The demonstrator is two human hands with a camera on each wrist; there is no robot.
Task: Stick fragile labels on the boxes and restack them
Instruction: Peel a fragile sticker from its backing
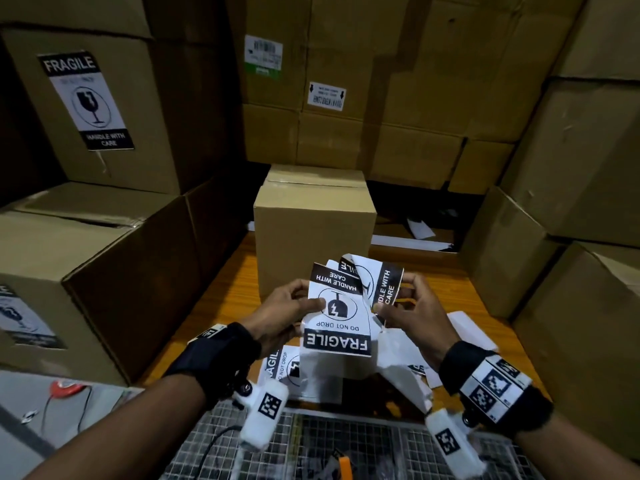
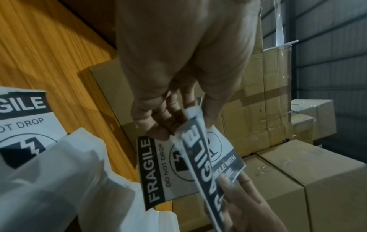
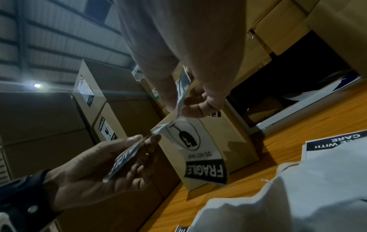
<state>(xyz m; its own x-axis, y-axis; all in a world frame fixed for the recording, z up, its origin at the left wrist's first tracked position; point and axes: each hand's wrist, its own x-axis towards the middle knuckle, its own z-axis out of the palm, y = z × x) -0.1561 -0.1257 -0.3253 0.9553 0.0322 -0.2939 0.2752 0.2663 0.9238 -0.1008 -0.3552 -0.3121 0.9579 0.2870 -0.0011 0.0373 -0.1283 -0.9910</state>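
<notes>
A small plain cardboard box [image 1: 313, 230] stands upright on the wooden tabletop [image 1: 460, 292], just beyond my hands. My left hand [image 1: 313, 301] pinches a black-and-white fragile label [image 1: 337, 322] by its left edge, thumb on the printed face. My right hand [image 1: 391, 296] pinches a second, curled fragile label [image 1: 382, 282] beside it. In the left wrist view the flat label [image 2: 158, 164] and the edge-on label [image 2: 198, 158] overlap under my left fingertips [image 2: 158, 125]. In the right wrist view my right fingers [image 3: 196, 108] grip a curling strip [image 3: 182, 87] above the hanging label [image 3: 200, 150].
Loose labels [image 1: 282, 367] and white backing scraps [image 1: 405, 372] lie on the tabletop near me. Stacked cartons wall in the table on the left [image 1: 114, 258], back [image 1: 346, 81] and right [image 1: 571, 220]; two on the left carry fragile labels [image 1: 86, 102]. A wire mesh [image 1: 346, 445] lies below my wrists.
</notes>
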